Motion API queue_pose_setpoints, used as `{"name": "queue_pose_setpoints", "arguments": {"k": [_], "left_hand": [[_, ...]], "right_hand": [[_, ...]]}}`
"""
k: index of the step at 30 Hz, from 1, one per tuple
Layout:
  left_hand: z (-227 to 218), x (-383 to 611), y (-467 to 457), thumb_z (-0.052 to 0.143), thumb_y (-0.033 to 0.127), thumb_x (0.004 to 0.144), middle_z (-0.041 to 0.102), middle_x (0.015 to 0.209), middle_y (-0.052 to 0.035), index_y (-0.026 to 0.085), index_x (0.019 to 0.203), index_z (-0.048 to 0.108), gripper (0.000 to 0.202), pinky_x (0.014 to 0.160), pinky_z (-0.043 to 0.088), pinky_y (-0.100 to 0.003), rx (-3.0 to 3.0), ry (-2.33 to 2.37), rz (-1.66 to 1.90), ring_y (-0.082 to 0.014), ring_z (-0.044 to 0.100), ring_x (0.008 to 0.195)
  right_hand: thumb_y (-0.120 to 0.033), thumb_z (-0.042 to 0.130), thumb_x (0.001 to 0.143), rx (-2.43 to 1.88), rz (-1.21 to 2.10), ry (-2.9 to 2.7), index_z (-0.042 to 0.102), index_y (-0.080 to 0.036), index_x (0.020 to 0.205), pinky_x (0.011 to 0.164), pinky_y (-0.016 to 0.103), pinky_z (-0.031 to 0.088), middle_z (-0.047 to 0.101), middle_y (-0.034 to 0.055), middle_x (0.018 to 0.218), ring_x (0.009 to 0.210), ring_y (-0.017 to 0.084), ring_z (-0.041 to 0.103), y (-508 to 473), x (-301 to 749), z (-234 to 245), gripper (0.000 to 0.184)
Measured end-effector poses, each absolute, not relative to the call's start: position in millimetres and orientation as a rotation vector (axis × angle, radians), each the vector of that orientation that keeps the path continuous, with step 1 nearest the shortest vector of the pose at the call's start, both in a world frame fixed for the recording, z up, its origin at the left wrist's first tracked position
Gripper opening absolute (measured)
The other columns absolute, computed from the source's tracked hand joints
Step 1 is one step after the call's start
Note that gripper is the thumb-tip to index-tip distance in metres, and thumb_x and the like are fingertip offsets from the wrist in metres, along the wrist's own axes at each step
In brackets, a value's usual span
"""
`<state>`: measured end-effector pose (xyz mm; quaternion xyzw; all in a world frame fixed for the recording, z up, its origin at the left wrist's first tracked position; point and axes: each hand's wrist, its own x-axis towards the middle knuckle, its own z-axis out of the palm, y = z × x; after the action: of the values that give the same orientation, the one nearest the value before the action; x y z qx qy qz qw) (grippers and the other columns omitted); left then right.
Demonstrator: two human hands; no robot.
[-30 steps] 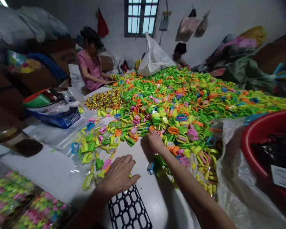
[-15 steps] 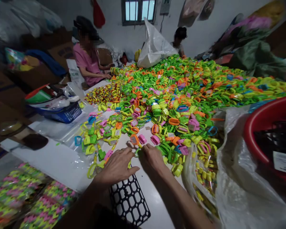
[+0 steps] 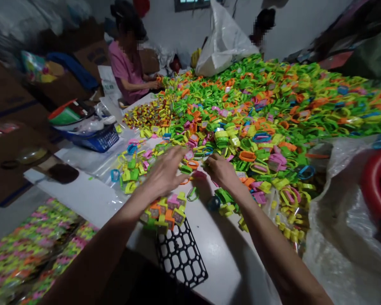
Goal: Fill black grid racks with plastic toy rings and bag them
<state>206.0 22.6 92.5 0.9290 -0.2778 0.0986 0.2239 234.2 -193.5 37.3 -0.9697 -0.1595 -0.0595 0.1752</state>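
Observation:
A huge heap of small coloured plastic pieces [image 3: 257,97], green, yellow, orange, pink and blue, covers the white table [image 3: 82,197]. My left hand [image 3: 165,173] reaches into the near edge of the heap, palm down, fingers stretched over the pieces. My right hand [image 3: 220,169] lies beside it with fingers curled on the pieces; what it grips is hidden. A black plastic grid tray [image 3: 180,254] lies in front of me. Several pieces [image 3: 165,212] sit in a row at its far end.
A person in a pink shirt [image 3: 127,70] sits at the far left of the table, and another person [image 3: 263,25] sits behind a white plastic bag [image 3: 225,40]. A blue basket [image 3: 95,137], a red basin [image 3: 377,182] and clear bags [image 3: 336,237] flank me.
Both hands moved away from the black tray and forward into the heap. A row of coloured pieces now stands at the tray's far end. The camera tipped downward.

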Motion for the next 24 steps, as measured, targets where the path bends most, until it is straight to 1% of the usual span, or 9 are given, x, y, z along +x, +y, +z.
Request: {"name": "queue_pose_setpoints", "arguments": {"k": [2,4,6,9,12,16,18,21,24], "left_hand": [[94,208,-4,0.07,0.018,0.074,0.045,0.145,-0.014,0.021,0.14,0.038,0.074,0.109,0.035,-0.052,2.462,-1.009,0.041,-0.0294,0.042,0.135],[94,203,-28,0.065,0.012,0.075,0.049,0.142,-0.013,0.022,0.139,0.038,0.07,0.106,0.039,-0.048,2.274,-1.112,-0.13,-0.0269,0.048,0.13],[93,191,-42,0.063,0.014,0.078,0.055,0.136,-0.011,0.022,0.133,0.046,0.059,0.102,0.042,-0.044,2.097,-1.01,-0.149,-0.0253,0.053,0.124],[88,169,-48,0.067,0.023,0.078,0.066,0.117,-0.0094,0.018,0.12,0.056,0.044,0.093,0.049,-0.041,1.852,-0.62,-0.13,-0.0236,0.063,0.106],[81,149,-46,0.07,0.023,0.074,0.069,0.104,-0.0076,0.016,0.111,0.058,0.04,0.087,0.051,-0.036,1.667,-0.345,-0.131,-0.0195,0.066,0.095],[82,134,-40,0.074,0.025,0.07,0.069,0.104,-0.0074,0.016,0.109,0.059,0.042,0.089,0.051,-0.036,1.627,-0.279,-0.125,-0.0196,0.065,0.098],[89,131,-34,0.073,0.028,0.073,0.07,0.103,-0.0075,0.016,0.111,0.059,0.043,0.089,0.052,-0.037,1.674,-0.287,-0.179,-0.02,0.066,0.097],[104,129,-16,0.072,0.031,0.075,0.066,0.117,-0.0095,0.019,0.124,0.055,0.053,0.094,0.051,-0.04,1.866,-0.4,-0.198,-0.0225,0.063,0.107],[111,128,13,0.074,0.037,0.074,0.049,0.141,-0.0096,0.025,0.134,0.05,0.065,0.106,0.041,-0.047,2.203,-0.651,-0.027,-0.0282,0.047,0.129]], "right_hand": [[-0.031,0.055,0.091,-2.439,-0.278,-0.6,0.066,-0.017,0.096,0.076,0.029,0.047,0.063,0.0091,0.101,0.088,0.02,0.06,-203,200,50,0.018],[-0.037,0.061,0.088,-2.13,-0.363,-0.55,0.065,-0.02,0.1,0.074,0.03,0.049,0.065,0.0058,0.095,0.082,0.018,0.061,-209,169,56,0.021],[-0.038,0.066,0.083,-1.86,-0.437,-0.349,0.06,-0.023,0.111,0.07,0.03,0.051,0.065,0.0047,0.098,0.078,0.017,0.062,-210,145,52,0.033],[-0.036,0.072,0.076,-1.625,-0.423,-0.135,0.052,-0.024,0.12,0.061,0.028,0.05,0.064,0.0056,0.105,0.069,0.013,0.059,-199,127,34,0.049],[-0.035,0.069,0.076,-1.626,-0.393,-0.067,0.057,-0.021,0.11,0.056,0.024,0.046,0.065,0.0035,0.094,0.062,0.011,0.054,-182,122,18,0.039],[-0.035,0.063,0.078,-1.74,-0.354,-0.144,0.059,-0.019,0.104,0.054,0.022,0.044,0.064,0.0009,0.085,0.06,0.01,0.052,-167,118,18,0.031],[-0.034,0.058,0.078,-1.821,-0.334,-0.171,0.06,-0.019,0.09,0.052,0.022,0.041,0.059,-0.0019,0.072,0.056,0.01,0.049,-164,114,22,0.019],[-0.033,0.053,0.079,-1.889,-0.368,-0.147,0.058,-0.019,0.074,0.054,0.023,0.041,0.057,-0.0012,0.065,0.058,0.013,0.051,-164,106,24,0.015],[-0.037,0.055,0.079,-1.826,-0.268,-0.072,0.063,-0.018,0.084,0.057,0.026,0.044,0.064,0.002,0.072,0.061,0.015,0.055,-162,98,10,0.02]]}}
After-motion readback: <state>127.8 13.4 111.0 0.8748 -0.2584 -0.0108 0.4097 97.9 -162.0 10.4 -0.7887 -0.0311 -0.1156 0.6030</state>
